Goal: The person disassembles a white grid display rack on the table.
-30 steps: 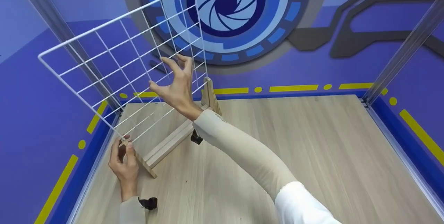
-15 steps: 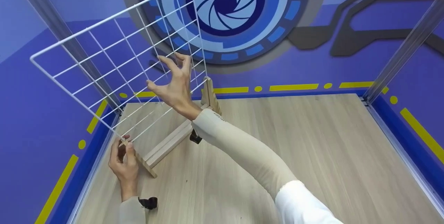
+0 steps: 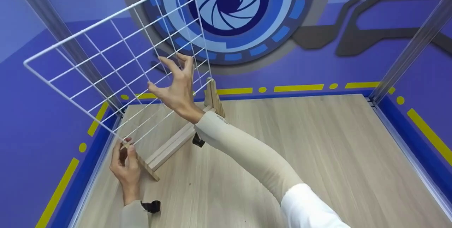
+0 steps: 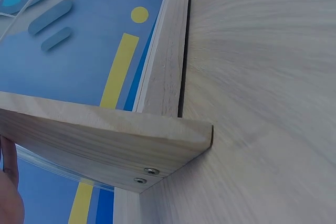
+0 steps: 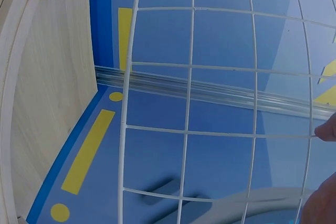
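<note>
A white wire grid panel [image 3: 107,18] leans at a slant in a wooden stand [image 3: 179,142], its lower edge between the two side pieces. My left hand [image 3: 126,169] grips the top of the near side piece [image 4: 105,129], by the panel's lower corner, thumb on one side and fingers on the other. Spread but bent, the fingers and thumb of my right hand [image 3: 178,92] hold the panel by its wires near the lower middle. In the right wrist view that thumb [image 5: 326,129] meets a wire at the right edge, and left-hand fingertips show at the top.
The stand rests on a wood-grain tabletop [image 3: 282,150], toward its left side. Blue printed walls [image 3: 261,76] with yellow marks rise behind and at both sides. A metal post [image 3: 63,41] stands behind the panel at the left corner. Black cameras [image 3: 151,207] sit on the wrists.
The panel's top edge has swung to the left, its slant increasing, and my right hand has shifted slightly left with it. My left hand and the stand stay in place.
</note>
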{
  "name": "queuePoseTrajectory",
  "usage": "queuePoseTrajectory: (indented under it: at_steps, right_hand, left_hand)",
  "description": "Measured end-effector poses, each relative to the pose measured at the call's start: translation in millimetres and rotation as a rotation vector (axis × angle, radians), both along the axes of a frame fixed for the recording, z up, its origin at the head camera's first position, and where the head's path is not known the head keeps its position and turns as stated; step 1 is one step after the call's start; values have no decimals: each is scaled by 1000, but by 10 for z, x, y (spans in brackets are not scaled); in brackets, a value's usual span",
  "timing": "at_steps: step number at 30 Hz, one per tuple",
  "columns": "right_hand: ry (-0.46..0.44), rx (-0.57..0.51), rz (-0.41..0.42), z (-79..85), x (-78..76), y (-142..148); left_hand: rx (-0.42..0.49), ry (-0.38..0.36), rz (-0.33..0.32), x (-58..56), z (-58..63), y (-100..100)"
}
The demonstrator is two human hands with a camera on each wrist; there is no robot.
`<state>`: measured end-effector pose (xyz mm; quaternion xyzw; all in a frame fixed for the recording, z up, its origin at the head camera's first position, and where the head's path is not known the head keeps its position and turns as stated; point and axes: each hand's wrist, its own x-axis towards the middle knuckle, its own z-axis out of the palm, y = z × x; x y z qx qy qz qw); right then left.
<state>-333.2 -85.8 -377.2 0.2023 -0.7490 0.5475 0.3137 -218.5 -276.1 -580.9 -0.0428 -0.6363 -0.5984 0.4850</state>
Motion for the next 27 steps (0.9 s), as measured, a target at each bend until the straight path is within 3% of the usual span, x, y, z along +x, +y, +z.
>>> queuePoseTrajectory:
  at_steps: [7, 15, 21, 27]
  right_hand:
    - [-12, -3, 2, 20, 16, 15]
    - [23, -5, -17, 45, -2, 116]
    - [44, -9, -44, 50, -26, 216]
    - [39, -5, -53, 30, -24, 308]
  left_hand:
    - [6, 27, 8, -5, 7, -5]
    - [-2, -23, 52, 5, -3, 3]
    - [-3, -7, 15, -25, -17, 2]
    - [1, 8, 12, 31, 104, 89]
